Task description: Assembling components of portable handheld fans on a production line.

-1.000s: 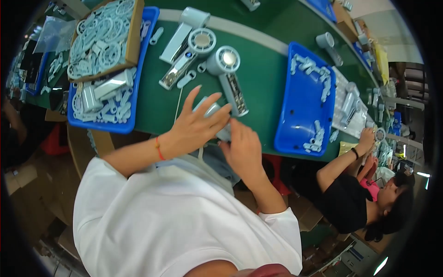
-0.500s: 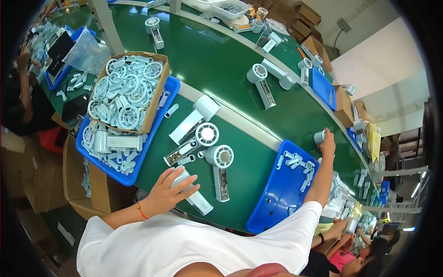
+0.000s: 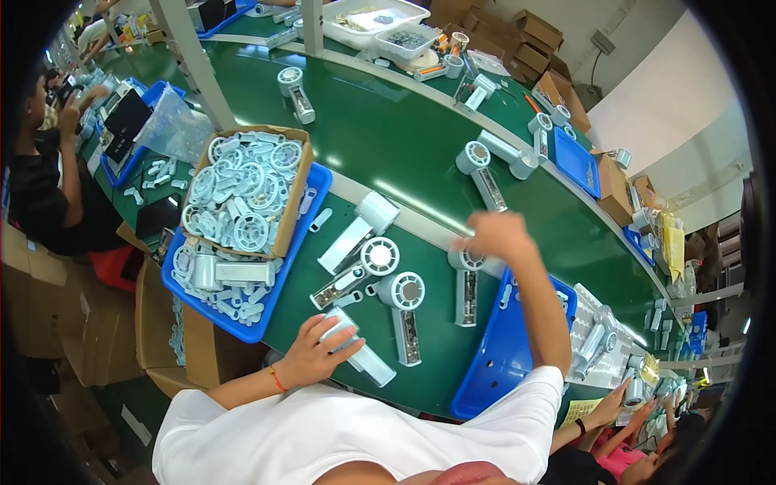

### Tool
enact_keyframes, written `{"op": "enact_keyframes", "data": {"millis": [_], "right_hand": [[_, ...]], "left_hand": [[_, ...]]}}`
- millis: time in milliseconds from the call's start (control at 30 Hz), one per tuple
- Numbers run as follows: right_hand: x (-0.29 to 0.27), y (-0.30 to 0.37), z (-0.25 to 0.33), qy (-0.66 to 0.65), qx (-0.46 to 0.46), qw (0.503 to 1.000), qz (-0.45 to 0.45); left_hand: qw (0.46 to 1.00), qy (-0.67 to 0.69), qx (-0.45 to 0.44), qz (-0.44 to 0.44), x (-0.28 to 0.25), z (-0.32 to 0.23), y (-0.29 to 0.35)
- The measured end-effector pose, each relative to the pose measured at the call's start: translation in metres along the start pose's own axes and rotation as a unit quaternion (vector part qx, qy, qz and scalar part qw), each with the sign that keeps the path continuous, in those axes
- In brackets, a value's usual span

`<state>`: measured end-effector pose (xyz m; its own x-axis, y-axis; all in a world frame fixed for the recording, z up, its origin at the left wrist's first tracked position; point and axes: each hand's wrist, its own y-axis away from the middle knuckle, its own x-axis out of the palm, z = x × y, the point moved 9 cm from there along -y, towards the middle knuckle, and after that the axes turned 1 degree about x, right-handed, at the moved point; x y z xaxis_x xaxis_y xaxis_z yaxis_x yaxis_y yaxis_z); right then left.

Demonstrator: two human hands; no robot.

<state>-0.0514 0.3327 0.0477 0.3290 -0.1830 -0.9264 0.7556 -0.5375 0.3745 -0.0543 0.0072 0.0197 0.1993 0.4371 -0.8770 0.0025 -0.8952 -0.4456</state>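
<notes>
My left hand (image 3: 319, 352) is curled over the head of a white handheld fan (image 3: 372, 366), which lies at the table's near edge. Motion blurs my right hand (image 3: 503, 240), its fingers hard to make out. It hovers at the top of another handheld fan (image 3: 466, 297), partly covering that fan's round head. This fan's handle is uncovered, with inner parts showing. Between the hands lies a similar open-handled fan (image 3: 408, 335). Farther left are a fan with a round grille (image 3: 380, 255) and a closed white fan (image 3: 347, 245).
At left, a cardboard box (image 3: 303, 174) of grilles and small covers sits in a blue tray (image 3: 267, 311). Another blue tray (image 3: 493, 376) stands at right. More fans (image 3: 489, 187) rest on the green conveyor (image 3: 380, 121) beyond a metal rail. Other people work at both sides.
My right hand has swung left from the far right, and a handheld fan now lies left of the right blue tray. My left hand stays on its fan; the view has shifted.
</notes>
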Motion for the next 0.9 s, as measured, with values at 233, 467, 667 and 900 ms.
{"op": "enact_keyframes", "data": {"millis": [233, 467, 667, 900], "right_hand": [[-0.023, -0.119, -0.071, -0.223, -0.108, 0.944, -0.216], [-0.065, -0.070, 0.027, -0.120, -0.023, 0.980, -0.156], [-0.024, -0.086, 0.009, -0.175, 0.006, 0.969, 0.176], [0.005, -0.152, -0.167, 0.099, 0.126, 0.971, -0.177]], "left_hand": [[0.999, 0.033, -0.006, -0.021, -0.005, 0.002, -0.005], [1.000, 0.013, -0.018, -0.015, 0.000, 0.008, -0.006], [1.000, 0.008, -0.012, -0.018, -0.003, 0.003, 0.001], [1.000, -0.005, -0.001, -0.007, 0.001, 0.001, -0.003]]}}
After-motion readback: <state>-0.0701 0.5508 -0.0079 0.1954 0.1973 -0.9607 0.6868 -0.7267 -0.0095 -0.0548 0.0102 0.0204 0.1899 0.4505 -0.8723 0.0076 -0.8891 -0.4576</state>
